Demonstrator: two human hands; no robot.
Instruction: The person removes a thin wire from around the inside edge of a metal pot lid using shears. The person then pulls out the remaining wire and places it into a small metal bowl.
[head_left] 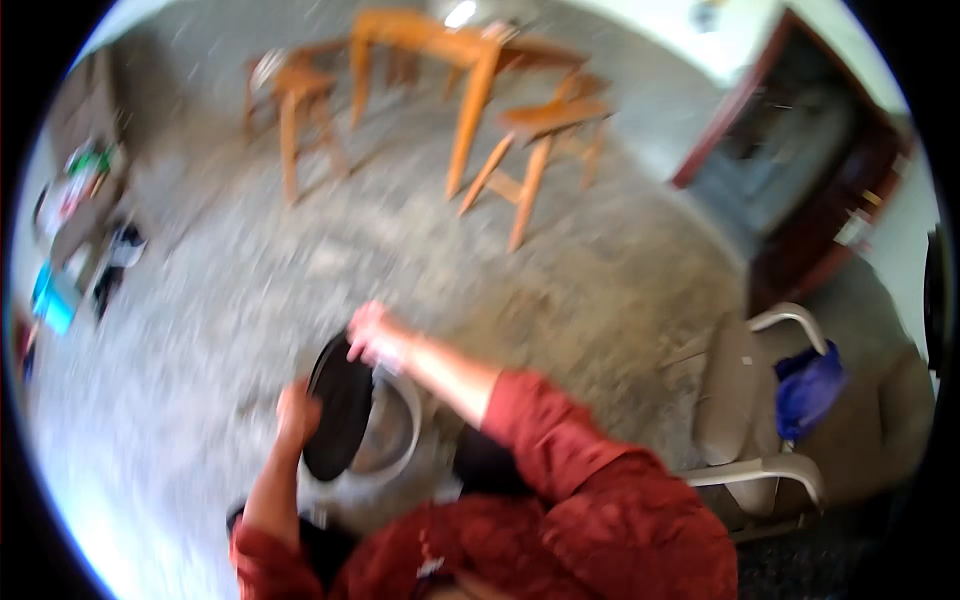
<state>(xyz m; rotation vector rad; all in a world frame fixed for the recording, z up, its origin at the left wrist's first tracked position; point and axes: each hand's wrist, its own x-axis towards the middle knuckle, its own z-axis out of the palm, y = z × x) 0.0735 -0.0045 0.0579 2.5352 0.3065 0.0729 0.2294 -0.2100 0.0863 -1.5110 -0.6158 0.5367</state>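
A black round, pan-like disc (338,412) is held tilted on its edge between my two hands; blur leaves its exact kind unclear. My left hand (298,412) is closed on its left rim. At the upper rim, the fingers of my right hand (376,338) grip it, with that arm reaching across from the right. Just under and to the right of the disc stands a round, pale-rimmed pot or basin (412,425) on the floor. The disc covers its left part, and what lies inside cannot be made out.
Ahead on the grey concrete floor (250,260) stand a wooden table (425,35) and wooden stools (555,118). A padded chair (727,390) with a purple-blue cloth (808,390) is close on my right. Behind it is an open door (840,215). A turquoise bucket (55,300) sits far left.
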